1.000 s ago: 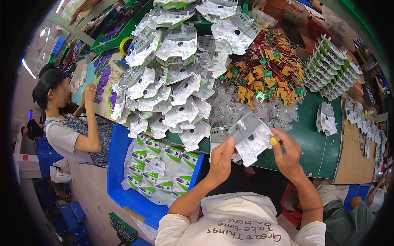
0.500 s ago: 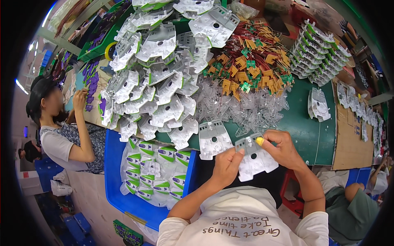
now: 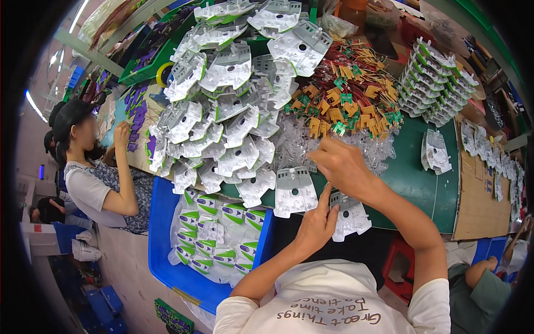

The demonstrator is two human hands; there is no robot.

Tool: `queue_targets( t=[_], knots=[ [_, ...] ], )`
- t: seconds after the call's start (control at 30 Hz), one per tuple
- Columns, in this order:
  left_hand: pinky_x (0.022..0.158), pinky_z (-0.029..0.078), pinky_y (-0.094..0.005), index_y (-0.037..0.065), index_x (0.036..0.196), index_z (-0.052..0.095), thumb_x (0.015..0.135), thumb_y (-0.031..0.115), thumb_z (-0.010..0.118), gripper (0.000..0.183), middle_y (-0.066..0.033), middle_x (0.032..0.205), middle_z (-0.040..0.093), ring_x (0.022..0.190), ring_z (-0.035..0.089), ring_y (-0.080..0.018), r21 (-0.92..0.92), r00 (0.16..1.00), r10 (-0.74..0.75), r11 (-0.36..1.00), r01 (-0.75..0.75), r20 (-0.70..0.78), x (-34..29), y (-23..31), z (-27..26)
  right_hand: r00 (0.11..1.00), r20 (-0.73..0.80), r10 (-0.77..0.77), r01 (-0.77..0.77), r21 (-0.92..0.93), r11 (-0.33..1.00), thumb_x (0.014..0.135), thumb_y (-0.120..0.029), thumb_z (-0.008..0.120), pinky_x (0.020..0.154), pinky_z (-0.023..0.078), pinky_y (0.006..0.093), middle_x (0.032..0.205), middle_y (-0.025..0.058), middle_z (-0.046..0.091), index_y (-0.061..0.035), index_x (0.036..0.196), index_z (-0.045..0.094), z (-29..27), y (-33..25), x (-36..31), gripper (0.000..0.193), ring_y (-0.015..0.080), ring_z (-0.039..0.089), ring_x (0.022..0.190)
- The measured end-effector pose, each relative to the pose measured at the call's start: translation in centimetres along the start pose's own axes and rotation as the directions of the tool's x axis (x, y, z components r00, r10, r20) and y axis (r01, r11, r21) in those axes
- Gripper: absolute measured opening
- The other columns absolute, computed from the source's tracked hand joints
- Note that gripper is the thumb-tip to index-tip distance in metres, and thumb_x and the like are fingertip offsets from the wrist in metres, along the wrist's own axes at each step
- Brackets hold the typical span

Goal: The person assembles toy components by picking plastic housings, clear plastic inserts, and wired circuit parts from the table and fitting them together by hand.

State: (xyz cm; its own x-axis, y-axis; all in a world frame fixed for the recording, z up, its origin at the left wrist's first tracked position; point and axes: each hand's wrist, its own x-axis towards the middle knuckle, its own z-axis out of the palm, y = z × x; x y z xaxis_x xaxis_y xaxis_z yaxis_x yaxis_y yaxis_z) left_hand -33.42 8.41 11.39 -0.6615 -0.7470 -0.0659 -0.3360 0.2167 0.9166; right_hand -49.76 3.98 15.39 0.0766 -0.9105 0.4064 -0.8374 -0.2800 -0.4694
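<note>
Close to my body, my left hand [image 3: 318, 224] grips a white and grey plastic housing [image 3: 351, 217] by its upper left edge; the housing has a round hole and sits partly behind the fingers. My right hand [image 3: 346, 168] is beyond it, at the near edge of a heap of small clear plastic parts [image 3: 289, 146]. Its fingers are bent and pressed together; whatever is between them is hidden. Left of my hands, another housing [image 3: 295, 192] of the same kind lies at the front edge of the green table [image 3: 414, 192].
A tall heap of housings [image 3: 228, 72] stands at the left. Behind the clear parts lie green circuit boards with orange pieces and red wires [image 3: 347, 92]. Stacked housings [image 3: 436, 80] stand far right. A blue bin [image 3: 157, 245] holds green-and-white pieces. At the left sits another person [image 3: 103, 186].
My right hand has left the housing and moved forward and left to the clear parts. The housing stays in my left hand, slightly lower and tilted differently.
</note>
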Motion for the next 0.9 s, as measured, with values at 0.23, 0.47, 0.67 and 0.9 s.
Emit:
queue_targets(
  t=[0.23, 0.47, 0.67, 0.9],
  knots=[
    [0.052, 0.043, -0.0410, -0.004, 0.145, 0.027, 0.097, 0.017, 0.053, 0.059, -0.0194, 0.064, 0.057, 0.054, 0.060, -0.0324, -0.048, 0.999, -0.024, 0.999, 0.022, -0.045, 0.4, -0.4, 0.2, 0.981, 0.115, -0.153, 0.162, -0.071, 0.984, 0.076, -0.001, 0.063, 0.070, 0.049, 0.0371, 0.088, 0.0105, 0.056, -0.0034, 0.088, 0.064, 0.5, 1.3, 3.2, 0.012, 0.0278, 0.059, 0.088],
    [0.060, 0.051, -0.0466, -0.010, 0.145, 0.021, 0.096, 0.030, 0.056, 0.072, -0.0274, 0.081, 0.062, 0.069, 0.064, -0.0429, 0.094, 1.000, 0.023, 0.995, -0.024, 0.012, -0.7, 1.3, -0.9, 0.919, 0.037, 0.393, -0.212, 0.886, 0.412, 0.097, -0.021, 0.058, 0.083, 0.052, 0.0278, 0.097, 0.0044, 0.064, -0.0022, 0.103, 0.063, -7.7, 3.8, 8.4, 0.021, 0.0123, 0.062, 0.089],
    [0.057, 0.053, -0.0422, -0.009, 0.145, 0.022, 0.093, 0.033, 0.061, 0.078, -0.0221, 0.079, 0.059, 0.064, 0.062, -0.0369, 0.242, 0.985, 0.168, 0.958, -0.153, -0.042, -1.0, 1.6, 0.1, 0.929, -0.113, 0.354, -0.010, 0.945, 0.326, 0.101, -0.024, 0.050, 0.091, 0.051, 0.0329, 0.099, 0.0105, 0.066, 0.0017, 0.106, 0.059, -13.5, 6.4, 10.0, 0.027, 0.0189, 0.065, 0.093],
    [0.049, 0.051, -0.0387, -0.008, 0.145, 0.025, 0.093, 0.034, 0.062, 0.076, -0.0187, 0.073, 0.057, 0.056, 0.060, -0.0318, 0.359, 0.988, 0.130, 0.929, -0.092, -0.081, -1.7, 1.8, -0.1, 0.898, -0.023, 0.439, -0.268, 0.763, 0.588, 0.095, -0.017, 0.058, 0.072, 0.050, 0.0234, 0.085, 0.0004, 0.062, -0.0017, 0.105, 0.062, -10.8, 3.1, 3.3, 0.018, 0.0069, 0.058, 0.074]
  ],
)
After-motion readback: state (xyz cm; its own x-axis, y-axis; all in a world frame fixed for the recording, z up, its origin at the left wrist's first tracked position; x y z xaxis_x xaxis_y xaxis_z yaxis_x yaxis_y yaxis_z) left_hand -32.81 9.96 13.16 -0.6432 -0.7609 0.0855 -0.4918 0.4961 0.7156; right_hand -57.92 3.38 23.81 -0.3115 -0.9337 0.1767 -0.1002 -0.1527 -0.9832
